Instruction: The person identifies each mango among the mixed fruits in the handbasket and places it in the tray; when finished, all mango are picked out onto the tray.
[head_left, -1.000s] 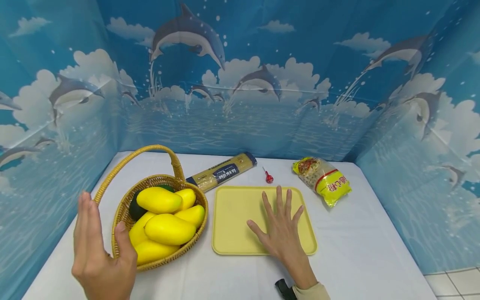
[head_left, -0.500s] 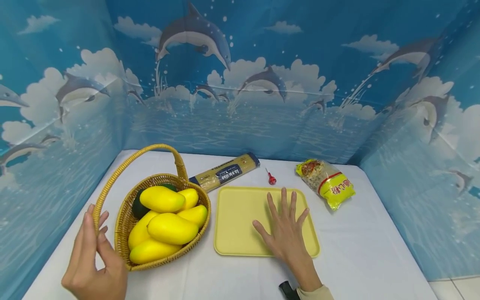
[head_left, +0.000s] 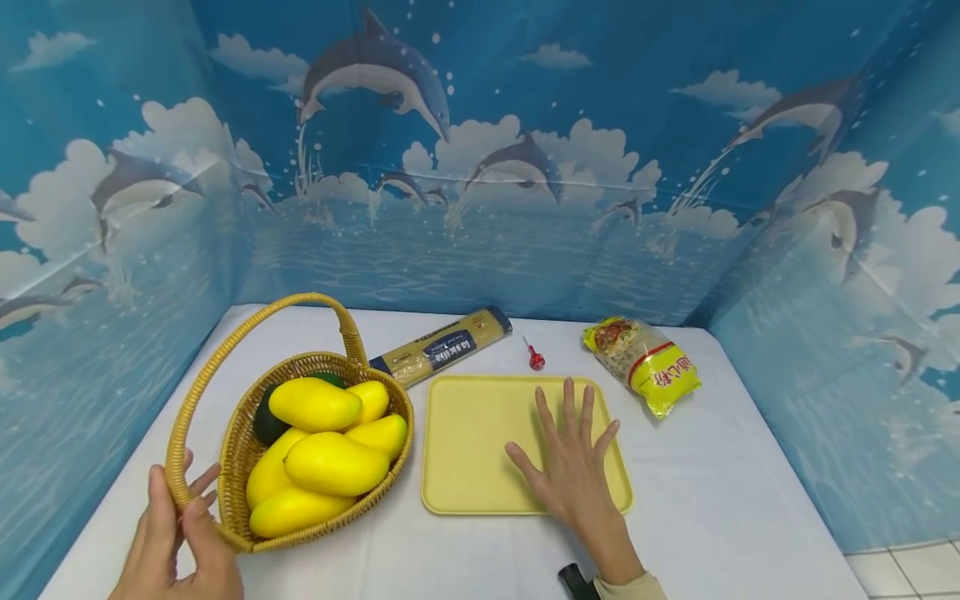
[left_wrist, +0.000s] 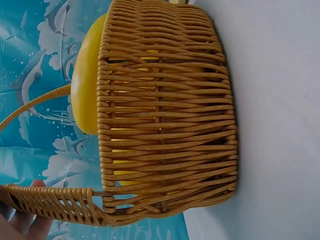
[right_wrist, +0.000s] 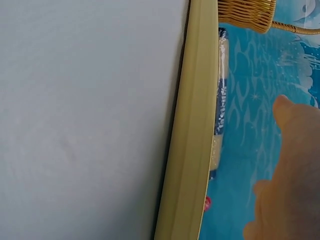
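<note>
A wicker basket (head_left: 322, 360) stands on the left of the table, full of yellow mangoes (head_left: 337, 463) with dark green fruit (head_left: 268, 417) behind them. My left hand (head_left: 176, 537) holds the near lower end of its arched handle (head_left: 197, 387), thumb on one side and fingers on the other. The left wrist view shows fingers (left_wrist: 37, 227) behind the handle's woven base. Over the pale yellow tray (head_left: 468, 446) my right hand (head_left: 573, 475) is spread flat with nothing in it. In the right wrist view it hovers above the tray rim (right_wrist: 192, 130).
Behind the tray lies a pack of spaghetti (head_left: 444, 346), close to the basket. A red lollipop (head_left: 536, 358) lies to its right. Farther right is a yellow bag of pasta (head_left: 643, 362). Dolphin-print curtains (head_left: 480, 242) enclose the table's back and sides.
My left hand has come from beside the basket onto its handle, then slid down to the handle's near base. The handle has shifted slightly left. The right hand stays over the tray.
</note>
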